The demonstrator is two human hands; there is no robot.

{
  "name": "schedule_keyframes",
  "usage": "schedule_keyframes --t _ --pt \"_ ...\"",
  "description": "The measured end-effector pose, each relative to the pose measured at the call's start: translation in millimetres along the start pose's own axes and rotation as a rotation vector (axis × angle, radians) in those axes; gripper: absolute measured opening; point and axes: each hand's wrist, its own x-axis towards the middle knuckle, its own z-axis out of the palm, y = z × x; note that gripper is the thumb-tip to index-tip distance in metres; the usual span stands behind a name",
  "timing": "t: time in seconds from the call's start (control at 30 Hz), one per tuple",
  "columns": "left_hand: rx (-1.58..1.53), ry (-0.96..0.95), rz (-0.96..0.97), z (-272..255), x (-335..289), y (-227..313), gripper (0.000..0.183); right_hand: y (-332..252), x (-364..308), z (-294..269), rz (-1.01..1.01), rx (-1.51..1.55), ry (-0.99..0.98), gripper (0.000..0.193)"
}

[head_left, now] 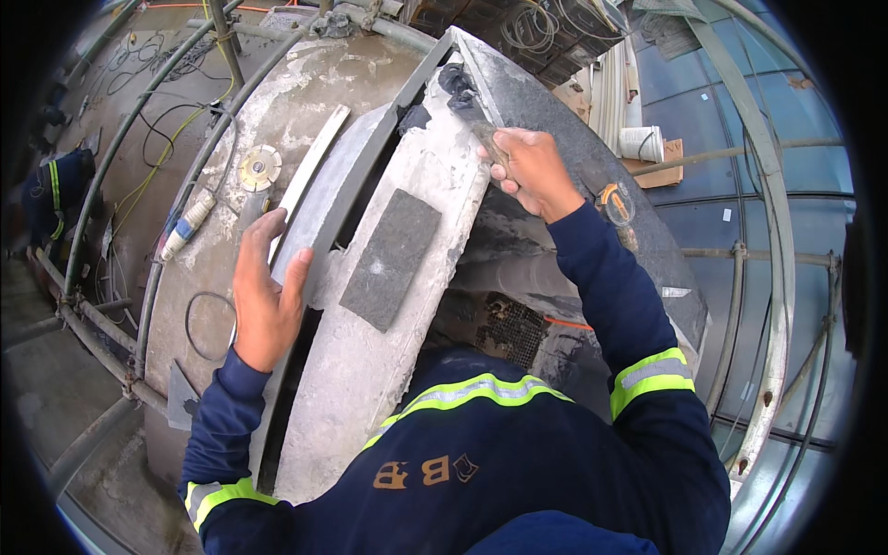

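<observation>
My left hand (pixel 266 287) is open, thumb and fingers apart, at the edge of a long grey stone slab (pixel 347 171). My right hand (pixel 532 171) is closed around a narrow, flat grey-brown tool (pixel 478 132); its exact kind is partly hidden by my fingers. Its far end reaches toward crumpled black material (pixel 455 83) at the top of a whitish, mortar-smeared slab (pixel 319 407). A dark grey rectangular stone piece (pixel 391 259) lies flat on that slab, between my hands. A dark gap runs between the two long slabs.
Left of my left hand lie a round cutting disc (pixel 260 168), a cable connector (pixel 189 227) and a pale strip (pixel 314 162). An orange-and-grey tool (pixel 615 205) rests beyond my right forearm. Scaffold pipes (pixel 763 176) flank both sides. A white bucket (pixel 641 143) stands right; a co-worker (pixel 60 190) is far left.
</observation>
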Motion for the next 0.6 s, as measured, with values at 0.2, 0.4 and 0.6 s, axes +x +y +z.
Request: schedule_keyframes --t 0.2,0.4,0.6 --pt "0.002 -0.014 0.006 1 0 1 0.046 -16 27 10 -0.019 0.009 0.036 0.024" --pt "0.043 -0.024 0.016 -1 2 0 0.045 -17 45 9 -0.052 0.019 0.022 0.022" --pt "0.041 -0.023 0.017 -1 3 1 0.045 -35 59 10 0.002 -0.084 -0.006 0.031"
